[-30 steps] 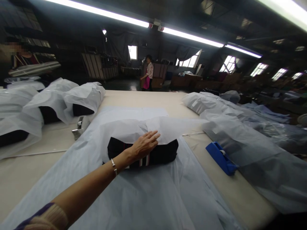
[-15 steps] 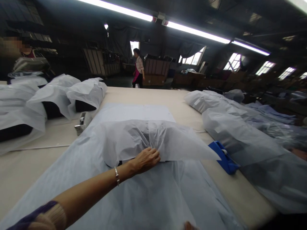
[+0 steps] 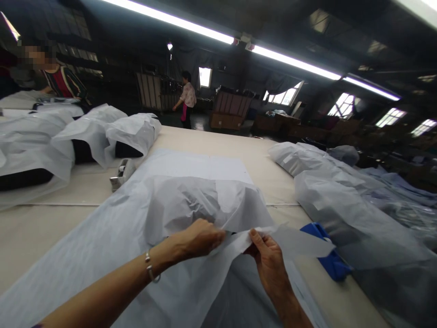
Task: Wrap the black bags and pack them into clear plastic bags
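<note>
Evidently, both hands were engaged with thin white wrapping paper [image 3: 184,196] directly ahead of the person. The right hand [image 3: 269,257] pinched a front flap narrowly, thumb on top. The left hand [image 3: 205,237] appeared closed on the gathered edge just beside it; blur left the firmness of that grip unclear. The paper lay over a low bundle just beyond the hands, and a sliver of dark material [image 3: 234,233] showed between them. A blue tape dispenser [image 3: 336,266] stood to the right of the right hand, and a grey tape dispenser [image 3: 122,174] beyond the left hand, to its left. Paper-covered bundles lay farther out on both sides.

In the inspector's judgement, sound handling called for the left hand to pin the overlap while the right drew its flap level and snug. Tension had to be light and even, since paper so thin could tear or crease at the pinch.
</note>
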Demonstrator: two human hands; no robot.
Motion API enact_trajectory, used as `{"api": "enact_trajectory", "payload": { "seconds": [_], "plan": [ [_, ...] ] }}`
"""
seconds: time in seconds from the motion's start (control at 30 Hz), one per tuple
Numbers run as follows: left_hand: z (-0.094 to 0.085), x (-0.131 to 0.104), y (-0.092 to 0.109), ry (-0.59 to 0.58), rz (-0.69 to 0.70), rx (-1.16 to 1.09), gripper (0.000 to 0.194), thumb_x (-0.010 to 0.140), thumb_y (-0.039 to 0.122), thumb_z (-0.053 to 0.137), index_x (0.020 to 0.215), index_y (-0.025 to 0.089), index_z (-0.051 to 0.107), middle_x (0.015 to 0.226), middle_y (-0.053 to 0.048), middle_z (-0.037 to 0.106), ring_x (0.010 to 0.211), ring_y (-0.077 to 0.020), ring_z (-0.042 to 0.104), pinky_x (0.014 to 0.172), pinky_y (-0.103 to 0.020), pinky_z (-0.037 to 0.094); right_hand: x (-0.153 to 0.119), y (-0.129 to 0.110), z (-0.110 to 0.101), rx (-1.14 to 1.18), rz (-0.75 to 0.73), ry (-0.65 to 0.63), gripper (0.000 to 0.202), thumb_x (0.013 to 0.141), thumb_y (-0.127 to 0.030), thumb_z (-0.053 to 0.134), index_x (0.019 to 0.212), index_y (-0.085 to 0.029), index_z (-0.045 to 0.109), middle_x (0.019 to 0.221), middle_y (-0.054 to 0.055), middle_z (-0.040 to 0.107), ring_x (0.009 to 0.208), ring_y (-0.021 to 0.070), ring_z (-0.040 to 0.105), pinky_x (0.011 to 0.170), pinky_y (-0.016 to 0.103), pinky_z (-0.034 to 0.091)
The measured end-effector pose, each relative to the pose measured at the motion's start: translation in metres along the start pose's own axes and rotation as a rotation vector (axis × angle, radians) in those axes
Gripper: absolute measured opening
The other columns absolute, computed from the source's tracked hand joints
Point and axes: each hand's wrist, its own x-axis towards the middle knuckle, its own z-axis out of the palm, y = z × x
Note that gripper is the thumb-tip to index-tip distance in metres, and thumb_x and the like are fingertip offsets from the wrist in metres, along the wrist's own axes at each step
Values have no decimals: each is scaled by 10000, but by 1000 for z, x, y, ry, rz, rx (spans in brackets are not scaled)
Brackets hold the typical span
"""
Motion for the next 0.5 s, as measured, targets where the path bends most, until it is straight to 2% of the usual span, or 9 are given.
{"api": "enact_trajectory", "payload": {
  "seconds": [0.07,0.13,0.2,0.27,0.3,0.33,0.4,0.43,0.5],
  "plan": [
    [-49,-9,1,94,4,-337,121,938,265,590,869,188,652,670,6,649,568,-125,580,536,-220,407,3,1,-2,-3,16,-55,424,682,-518,860,779,-145,684,688,19,673,611,164,596,592,277,505],
    [-97,-13,-5,138,98,-747,330,926,434,611,739,162,598,620,13,584,539,-102,528,523,-207,405,3,4,-9,-11,47,-83,416,708,-517,845,796,-140,693,710,31,683,627,170,608,606,280,509],
    [-134,-4,-20,344,187,-990,483,906,604,570,717,159,577,573,20,522,499,-99,489,502,-215,410,1,7,-16,-31,98,-81,436,697,-532,848,794,-134,701,714,44,685,641,180,616,616,286,516],
    [-154,22,-43,649,179,-939,501,916,644,521,912,157,640,714,-7,622,630,-136,599,609,-252,496,-3,10,-21,-48,144,-66,463,668,-547,863,798,-130,709,727,57,689,664,187,625,636,290,525],
    [-158,40,-56,748,139,-823,499,928,620,516,1072,159,641,900,-39,687,816,-172,663,740,-297,537,-5,11,-22,-53,153,-51,475,657,-555,868,806,-131,714,733,61,692,675,187,627,644,287,527],
    [-157,60,-69,756,85,-682,513,933,578,533,1231,165,600,1152,-76,681,1068,-214,647,914,-361,523,-7,13,-23,-58,150,-27,487,645,-564,871,810,-132,718,731,61,692,681,185,628,647,280,526],
    [-146,98,-91,494,9,-488,619,930,555,544,1398,151,509,1498,-129,490,1406,-285,424,1155,-469,350,-11,18,-25,-73,130,46,509,613,-590,879,778,-137,716,712,61,690,685,179,631,646,259,521],
    [-137,111,-98,304,-8,-458,629,949,556,506,1429,149,489,1540,-131,448,1440,-291,382,1190,-485,299,-12,21,-26,-81,123,86,525,593,-607,883,755,-137,712,694,61,687,676,176,630,639,250,519],
    [-116,122,-107,12,14,-483,616,993,545,411,1468,156,461,1521,-123,482,1415,-275,433,1184,-464,326,-16,27,-29,-89,129,151,557,551,-637,888,716,-137,707,660,65,681,650,175,628,624,244,517]
  ]
}}
